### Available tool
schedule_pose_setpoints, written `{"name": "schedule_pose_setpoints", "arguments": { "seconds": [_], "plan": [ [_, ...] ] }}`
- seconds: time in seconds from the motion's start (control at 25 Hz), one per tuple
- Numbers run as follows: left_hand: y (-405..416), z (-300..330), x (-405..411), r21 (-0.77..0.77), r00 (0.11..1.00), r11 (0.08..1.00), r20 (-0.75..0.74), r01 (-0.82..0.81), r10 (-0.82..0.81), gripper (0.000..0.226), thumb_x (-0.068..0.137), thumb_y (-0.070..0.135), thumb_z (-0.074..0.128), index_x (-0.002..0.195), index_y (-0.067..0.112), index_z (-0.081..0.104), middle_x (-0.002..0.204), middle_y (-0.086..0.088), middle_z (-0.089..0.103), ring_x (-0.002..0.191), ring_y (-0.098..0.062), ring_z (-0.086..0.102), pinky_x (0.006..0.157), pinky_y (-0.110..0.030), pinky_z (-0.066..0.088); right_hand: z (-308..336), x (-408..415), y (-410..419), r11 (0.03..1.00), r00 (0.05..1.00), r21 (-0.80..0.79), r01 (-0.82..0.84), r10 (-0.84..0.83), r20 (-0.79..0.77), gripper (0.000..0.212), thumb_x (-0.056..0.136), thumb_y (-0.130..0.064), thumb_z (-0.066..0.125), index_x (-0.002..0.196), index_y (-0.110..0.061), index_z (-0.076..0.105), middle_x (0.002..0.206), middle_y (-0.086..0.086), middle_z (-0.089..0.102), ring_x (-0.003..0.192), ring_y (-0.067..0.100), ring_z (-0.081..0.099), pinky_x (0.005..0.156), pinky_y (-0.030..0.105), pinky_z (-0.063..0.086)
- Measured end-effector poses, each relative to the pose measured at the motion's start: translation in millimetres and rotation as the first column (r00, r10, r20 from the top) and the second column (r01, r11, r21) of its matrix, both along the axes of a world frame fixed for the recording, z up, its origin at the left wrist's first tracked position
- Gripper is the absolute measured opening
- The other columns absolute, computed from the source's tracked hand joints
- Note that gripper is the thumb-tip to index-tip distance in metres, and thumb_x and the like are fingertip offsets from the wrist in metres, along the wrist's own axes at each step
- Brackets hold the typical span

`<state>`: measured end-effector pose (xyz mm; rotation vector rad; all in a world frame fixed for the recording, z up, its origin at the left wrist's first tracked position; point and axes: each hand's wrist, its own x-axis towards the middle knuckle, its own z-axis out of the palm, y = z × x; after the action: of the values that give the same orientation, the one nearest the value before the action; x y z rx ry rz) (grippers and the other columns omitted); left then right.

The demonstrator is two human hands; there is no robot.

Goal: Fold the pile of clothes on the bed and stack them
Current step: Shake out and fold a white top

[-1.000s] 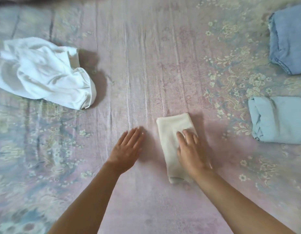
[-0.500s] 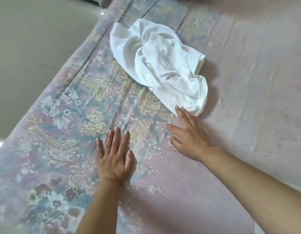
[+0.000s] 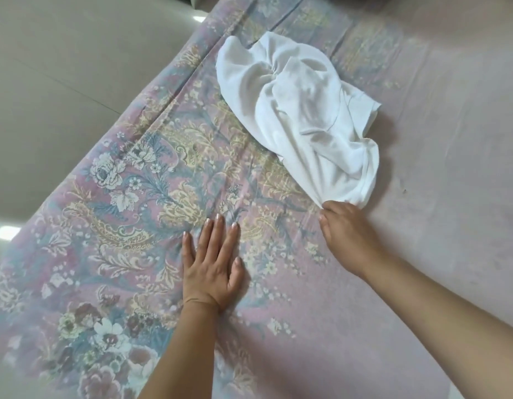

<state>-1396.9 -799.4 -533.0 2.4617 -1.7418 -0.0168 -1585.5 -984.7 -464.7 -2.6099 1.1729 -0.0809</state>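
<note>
A crumpled white garment lies in a heap on the pink floral bedsheet, towards the far side. My right hand has its fingers curled round the garment's near corner, pulling the cloth taut there. My left hand lies flat on the sheet with straight, spread fingers, a hand's width left of the right one and apart from the garment. The folded clothes are out of view.
The bed's left edge runs diagonally from the lower left to the top, with pale tiled floor beyond it. Plain pink sheet stretches to the right of the garment.
My view swung left, away from the folded cream cloth and blue clothes. My right hand left the cream cloth, reached the white garment and closed on its near corner. My left hand stays flat.
</note>
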Motion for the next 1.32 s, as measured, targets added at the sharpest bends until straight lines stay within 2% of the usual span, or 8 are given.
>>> {"name": "schedule_pose_setpoints", "arguments": {
  "seconds": [0.2, 0.28, 0.44, 0.6, 0.8, 1.0, 1.12, 1.32],
  "plan": [
    [-3, 18, -8, 0.082, 0.986, 0.994, -0.146, -0.075, 0.087, 0.067, 0.088, 0.045, 0.021, 0.151, 0.021, 0.013, 0.158, -0.003, 0.015, 0.146, -0.018, 0.011, 0.117, -0.044, -0.006, 35, -39, 71, 0.886, 0.998, 0.464, -0.007, 0.032, -0.045, 0.036, 0.102, -0.022, 0.031, 0.098, -0.005, 0.063, 0.109, 0.009, 0.061, 0.107, 0.03, 0.053, 0.101, 0.036, 0.033],
    [8, 33, -27, 0.054, 0.954, 0.992, -0.271, -0.117, 0.127, 0.071, 0.089, 0.046, 0.024, 0.151, 0.014, 0.013, 0.157, -0.008, 0.018, 0.146, -0.024, 0.015, 0.117, -0.04, -0.004, 57, -65, 119, 0.837, 0.984, 0.538, -0.102, 0.163, -0.066, 0.067, 0.099, -0.043, 0.007, 0.101, -0.008, 0.064, 0.113, 0.006, 0.06, 0.109, 0.028, 0.053, 0.096, 0.037, 0.038],
    [51, 64, -75, -0.077, 0.949, 0.969, -0.201, 0.233, -0.244, 0.074, 0.082, 0.031, 0.054, 0.148, 0.011, 0.026, 0.151, -0.019, 0.03, 0.14, -0.033, 0.026, 0.113, -0.05, 0.018, 83, -118, 187, 0.636, 0.896, 0.76, -0.129, 0.403, -0.185, 0.109, 0.062, -0.066, -0.015, 0.111, -0.008, 0.063, 0.117, 0.004, 0.057, 0.11, 0.022, 0.048, 0.097, 0.03, 0.034],
    [85, 83, -123, -0.038, 0.858, 0.883, -0.22, 0.468, -0.464, 0.095, 0.067, 0.021, 0.068, 0.15, 0.019, 0.022, 0.154, -0.015, 0.027, 0.141, -0.032, 0.025, 0.111, -0.05, 0.021, 108, -141, 199, 0.447, 0.979, 0.882, 0.147, -0.195, -0.064, 0.033, 0.1, -0.031, 0.043, 0.082, -0.011, 0.062, 0.086, -0.003, 0.057, 0.085, 0.005, 0.055, 0.082, 0.017, 0.041],
    [57, 151, -135, -0.153, 0.864, 0.933, -0.353, 0.326, -0.36, 0.08, 0.079, 0.039, 0.057, 0.148, 0.016, 0.024, 0.151, -0.011, 0.035, 0.14, -0.028, 0.029, 0.112, -0.049, 0.024, 193, -128, 134, 0.338, 0.858, 0.93, 0.146, -0.511, 0.051, 0.028, 0.1, -0.017, 0.045, 0.102, -0.006, 0.07, 0.098, -0.005, 0.07, 0.09, 0.0, 0.063, 0.082, 0.006, 0.042],
    [1, 276, -126, -0.262, 0.748, 0.94, -0.574, 0.218, -0.334, 0.056, 0.079, 0.043, 0.066, 0.118, 0.004, 0.057, 0.101, -0.008, 0.066, 0.096, -0.024, 0.06, 0.089, -0.025, 0.042, 311, -99, 83, 0.299, 0.708, 0.952, -0.065, -0.658, 0.255, 0.027, 0.099, -0.01, 0.044, 0.091, 0.002, 0.066, 0.094, 0.009, 0.068, 0.086, 0.013, 0.064, 0.085, 0.015, 0.051],
    [-39, 379, -113, -0.286, 0.689, 0.957, -0.687, 0.037, -0.232, 0.008, 0.091, 0.01, 0.061, 0.092, 0.002, 0.064, 0.083, -0.003, 0.058, 0.077, -0.02, 0.054, 0.069, -0.021, 0.036, 402, -92, 54, 0.314, 0.619, 0.922, -0.225, -0.685, 0.385, 0.023, 0.097, -0.004, 0.045, 0.094, 0.008, 0.065, 0.095, 0.013, 0.068, 0.089, 0.018, 0.064, 0.094, 0.025, 0.049],
    [-74, 547, -97, -0.496, 0.652, 0.863, -0.688, -0.1, -0.32, 0.012, 0.097, 0.009, 0.05, 0.086, 0.005, 0.055, 0.07, 0.004, 0.048, 0.063, -0.006, 0.041, 0.061, -0.019, 0.036, 551, -99, 22, 0.511, 0.495, 0.799, -0.316, -0.63, 0.598, 0.023, 0.097, -0.006, 0.046, 0.092, 0.007, 0.065, 0.084, 0.009, 0.071, 0.08, 0.015, 0.064, 0.083, 0.025, 0.053]
  ]
}}
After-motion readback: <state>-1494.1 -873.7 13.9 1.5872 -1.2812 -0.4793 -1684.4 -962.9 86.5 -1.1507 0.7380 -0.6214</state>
